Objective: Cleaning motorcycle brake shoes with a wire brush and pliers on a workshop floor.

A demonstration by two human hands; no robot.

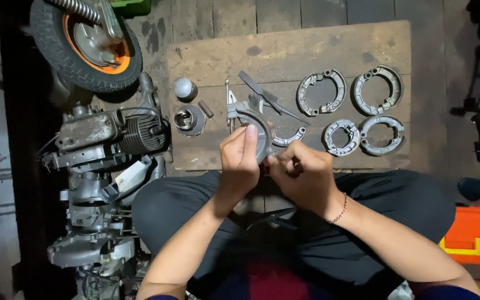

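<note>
My left hand (239, 164) grips a curved grey brake shoe (255, 123), held upright over my lap with the index finger laid along its arc. My right hand (302, 173) is closed beside it at the shoe's lower end, fingertips pinching something small that I cannot make out. A half shoe (288, 138) lies on the wooden board (290, 50) just beyond my hands. Several assembled brake shoe pairs (321, 91) (377, 90) (340, 137) (382, 135) lie on the board to the right.
A scooter engine (109, 139) and wheel (87, 47) stand to the left. A piston (185, 89), a round metal part (189, 120), pliers (230, 100) and a file (262, 91) lie on the board. An orange box (476, 233) sits at right.
</note>
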